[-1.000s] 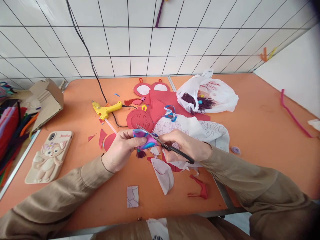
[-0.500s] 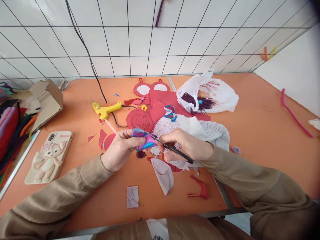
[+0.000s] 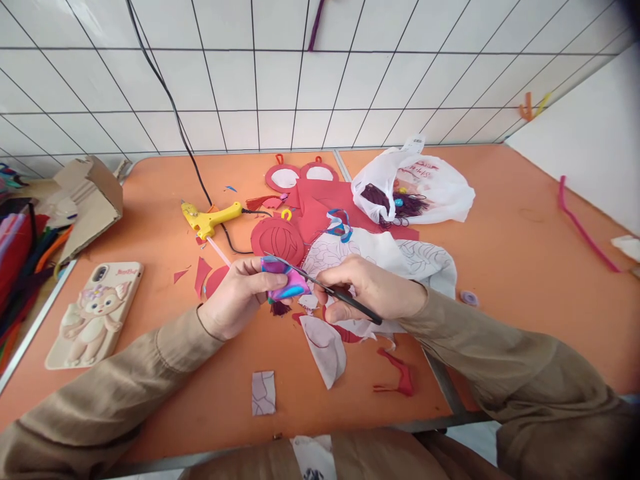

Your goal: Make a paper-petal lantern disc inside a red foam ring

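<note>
At the lower centre, a patterned scrap (image 3: 263, 393) lies flat on the orange table (image 3: 190, 413). Above it, mid-frame, the left hand (image 3: 231, 293) pinches a shiny purple-blue piece (image 3: 286, 285) between thumb and fingers. Right of that, the right hand (image 3: 367, 290) curls round black-handled scissors (image 3: 364, 311), their blades across the piece's upper edge. The piece looks light, thin and floppy, perhaps slippery; an edge pinch clear of the blades should suit it. The stiff scissors are best held by their handles. Farther up, left of centre, lies a yellow glue gun (image 3: 213, 221).
</note>
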`<state>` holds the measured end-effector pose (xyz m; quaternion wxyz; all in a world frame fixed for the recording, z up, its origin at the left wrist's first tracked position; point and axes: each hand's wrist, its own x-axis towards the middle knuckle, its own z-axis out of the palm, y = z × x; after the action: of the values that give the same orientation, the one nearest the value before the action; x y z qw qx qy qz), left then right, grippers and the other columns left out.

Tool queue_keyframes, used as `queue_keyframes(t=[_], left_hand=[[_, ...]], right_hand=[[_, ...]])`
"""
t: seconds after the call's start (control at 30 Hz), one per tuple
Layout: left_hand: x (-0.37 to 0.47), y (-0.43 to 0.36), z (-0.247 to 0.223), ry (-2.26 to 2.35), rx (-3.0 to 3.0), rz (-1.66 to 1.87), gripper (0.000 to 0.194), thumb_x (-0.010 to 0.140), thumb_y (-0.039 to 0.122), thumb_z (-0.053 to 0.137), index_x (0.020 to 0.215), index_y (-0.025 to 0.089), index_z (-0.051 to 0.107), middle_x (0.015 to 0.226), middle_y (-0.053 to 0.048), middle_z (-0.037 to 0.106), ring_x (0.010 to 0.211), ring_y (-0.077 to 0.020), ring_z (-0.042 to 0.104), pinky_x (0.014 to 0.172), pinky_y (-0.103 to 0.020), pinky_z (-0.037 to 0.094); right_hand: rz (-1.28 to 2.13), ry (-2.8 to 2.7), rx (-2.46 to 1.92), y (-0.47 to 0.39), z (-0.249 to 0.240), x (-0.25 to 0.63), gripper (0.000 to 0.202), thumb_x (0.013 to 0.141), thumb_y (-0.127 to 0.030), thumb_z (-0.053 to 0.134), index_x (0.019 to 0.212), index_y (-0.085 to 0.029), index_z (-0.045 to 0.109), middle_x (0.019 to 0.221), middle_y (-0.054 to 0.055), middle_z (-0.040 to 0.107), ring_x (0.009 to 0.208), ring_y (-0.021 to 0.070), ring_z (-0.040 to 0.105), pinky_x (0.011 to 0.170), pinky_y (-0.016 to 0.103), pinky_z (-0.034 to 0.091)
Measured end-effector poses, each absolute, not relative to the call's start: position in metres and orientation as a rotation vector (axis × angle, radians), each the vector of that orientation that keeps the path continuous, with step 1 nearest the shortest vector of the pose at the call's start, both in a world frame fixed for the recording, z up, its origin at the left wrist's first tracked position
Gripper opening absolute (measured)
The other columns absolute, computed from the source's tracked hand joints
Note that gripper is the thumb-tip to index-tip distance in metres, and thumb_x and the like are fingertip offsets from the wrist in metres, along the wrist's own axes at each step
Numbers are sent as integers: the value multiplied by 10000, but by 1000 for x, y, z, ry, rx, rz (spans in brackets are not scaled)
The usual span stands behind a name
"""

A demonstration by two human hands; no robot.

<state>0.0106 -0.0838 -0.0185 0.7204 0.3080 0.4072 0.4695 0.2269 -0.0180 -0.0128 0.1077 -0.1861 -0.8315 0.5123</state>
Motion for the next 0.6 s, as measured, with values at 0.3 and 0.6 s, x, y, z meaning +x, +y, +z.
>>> queue_keyframes(t=[0.3, 0.6], left_hand=[[10, -85, -18, 865, 685, 1053, 133, 608, 253, 883, 659, 180, 783, 674, -36, 748, 590, -144, 653, 562, -256, 548], [12, -82, -21, 848, 779, 1230, 104, 656, 260, 882, 682, 201, 801, 685, -11, 750, 596, -84, 601, 616, -209, 508]], right_hand=[[1961, -2222, -537, -16, -11, 227, 672, 738, -777, 624, 870, -120, 587, 684, 0, 557, 565, 87, 473, 515, 224, 383], [2046, -2335, -534, 6, 2, 249, 655, 763, -742, 635, 967, -121, 595, 695, 0, 566, 558, 101, 534, 516, 234, 425]])
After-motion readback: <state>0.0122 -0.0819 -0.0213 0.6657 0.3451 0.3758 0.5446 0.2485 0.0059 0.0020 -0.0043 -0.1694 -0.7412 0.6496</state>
